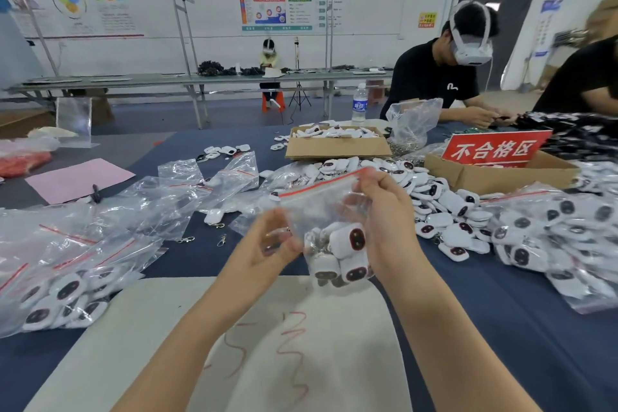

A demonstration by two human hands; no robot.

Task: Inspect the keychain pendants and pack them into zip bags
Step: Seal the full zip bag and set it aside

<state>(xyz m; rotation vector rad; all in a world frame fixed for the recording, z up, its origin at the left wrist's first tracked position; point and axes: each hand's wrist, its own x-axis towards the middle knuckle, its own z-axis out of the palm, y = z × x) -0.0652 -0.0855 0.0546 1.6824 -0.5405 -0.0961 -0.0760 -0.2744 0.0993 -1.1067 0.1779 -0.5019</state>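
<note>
Surface, head view: blue-covered table [501, 328], with a white mat [167, 328] laid at the near edge and marked with red scribbles.
Zip bag [321, 207]: held up over the mat's far edge, between both hands; its red zip strip is on top and tilted up to the right.
Pendants [347, 241]: several white ones with dark oval faces are gathered in the bag's bottom, just left of the right palm.
Left hand [267, 244]: fingers are curled and the bag's lower left side is pinched.
Right hand [388, 221]: closed on the bag's right side, with the right end of the zip strip pinched between thumb and fingers.
Loose pile [434, 204]: white pendants are heaped on the table just beyond the right hand.
Filled bags [60, 294]: stacked at the left edge; more are stacked at the right.
Empty bags [167, 197]: spread beyond the left hand.
Box [337, 145]: set at the far middle and filled with pendants.
Red sign [495, 149]: stood in a second carton at the far right.
Pink sheet [80, 179]: laid flat at the far left.
Person [431, 77]: seated across the table in a black shirt and a white headset.
</note>
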